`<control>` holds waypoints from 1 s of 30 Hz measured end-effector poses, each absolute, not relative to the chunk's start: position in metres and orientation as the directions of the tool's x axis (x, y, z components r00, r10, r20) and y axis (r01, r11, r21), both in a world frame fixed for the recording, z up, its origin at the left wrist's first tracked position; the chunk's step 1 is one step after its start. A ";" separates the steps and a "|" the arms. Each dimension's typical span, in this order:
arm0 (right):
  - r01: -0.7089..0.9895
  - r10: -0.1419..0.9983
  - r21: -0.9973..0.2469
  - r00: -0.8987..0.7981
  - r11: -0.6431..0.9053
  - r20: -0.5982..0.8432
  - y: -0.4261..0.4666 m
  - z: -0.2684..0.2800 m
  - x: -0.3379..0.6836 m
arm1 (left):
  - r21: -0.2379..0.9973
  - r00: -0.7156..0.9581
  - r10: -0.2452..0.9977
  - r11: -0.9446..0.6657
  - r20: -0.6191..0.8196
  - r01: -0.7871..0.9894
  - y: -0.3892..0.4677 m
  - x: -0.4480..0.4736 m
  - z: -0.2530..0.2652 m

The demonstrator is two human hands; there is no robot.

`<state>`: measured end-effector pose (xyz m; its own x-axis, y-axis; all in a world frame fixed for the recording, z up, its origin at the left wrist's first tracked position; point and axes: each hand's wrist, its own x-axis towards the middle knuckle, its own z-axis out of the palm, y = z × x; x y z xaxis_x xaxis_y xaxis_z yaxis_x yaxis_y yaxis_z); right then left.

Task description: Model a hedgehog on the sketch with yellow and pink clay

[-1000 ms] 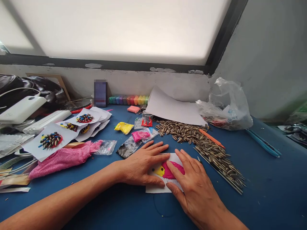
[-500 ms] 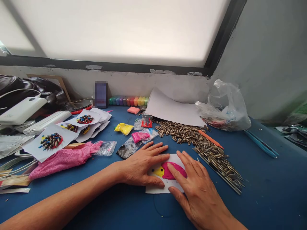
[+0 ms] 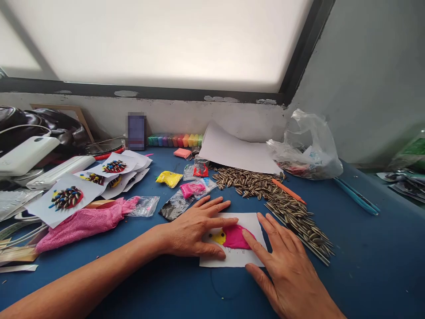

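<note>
A white paper card [image 3: 232, 260] lies flat on the blue table. On it is a flattened pink clay body [image 3: 235, 238] with a yellow clay head [image 3: 219, 238] and black dots, and small drawn legs below. My left hand [image 3: 199, 228] rests over the card's left side, fingers spread, its index fingertip at the pink clay's top edge. My right hand [image 3: 279, 257] is open at the card's right side, its index fingertip touching the right part of the pink clay. Just behind my left hand lie an opened packet of pink clay [image 3: 192, 189] and a black clay packet [image 3: 175, 206].
Sunflower seeds [image 3: 252, 181] spread behind and right of the card, with an orange pen [image 3: 288, 191] on them. Finished seed-covered cards [image 3: 68, 199] and a pink cloth [image 3: 86, 221] lie left. A plastic bag [image 3: 308, 155] and blank paper [image 3: 235, 150] stand at the back.
My right hand has slid rightward, its index fingertip moving from the middle of the pink clay toward its right end. My left hand stays in place on the card.
</note>
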<state>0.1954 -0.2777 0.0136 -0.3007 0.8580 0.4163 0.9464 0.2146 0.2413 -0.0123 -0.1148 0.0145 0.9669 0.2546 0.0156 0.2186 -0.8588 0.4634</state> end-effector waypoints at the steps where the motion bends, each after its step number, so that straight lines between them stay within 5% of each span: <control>1: 0.947 0.862 0.241 -0.299 0.214 0.410 -0.278 0.013 0.196 | 0.463 0.968 0.250 -0.860 0.020 0.213 -0.115 -0.012 0.014; 30: 0.933 0.828 0.215 -0.356 0.289 0.433 -0.289 0.014 0.191 | 0.470 0.968 0.249 -0.858 0.030 0.207 -0.115 -0.013 0.017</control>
<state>0.1910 -0.2891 0.0138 -0.3563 0.8281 0.4328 0.9329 0.2887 0.2155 -0.0125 -0.1149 0.0165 0.9680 0.2494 0.0296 0.2066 -0.8579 0.4704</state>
